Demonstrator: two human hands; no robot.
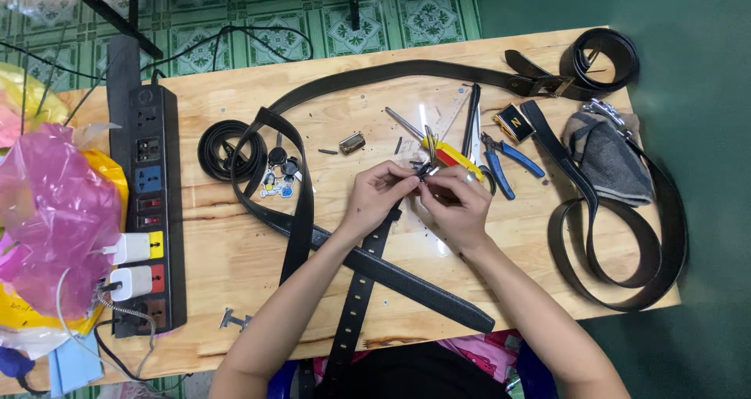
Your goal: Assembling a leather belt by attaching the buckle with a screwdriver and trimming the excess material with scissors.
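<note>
My left hand [377,193] and my right hand [458,198] meet over the middle of a wooden table [235,250], both pinching the end of a black belt [356,297] with a small metal buckle part [423,170] between the fingertips. The belt runs down toward me past the table's front edge, with punched holes along it. Another black belt [407,278] crosses under it diagonally. Just behind my hands lie a yellow-handled screwdriver [438,149] and blue-handled pliers [501,160].
A black power strip [149,203] with two white chargers lies at the left, beside pink and yellow plastic bags [55,211]. A coiled belt [223,150], keys [280,168], a small metal buckle [352,142], a grey cloth [610,160] and looped belts [626,242] surround my hands.
</note>
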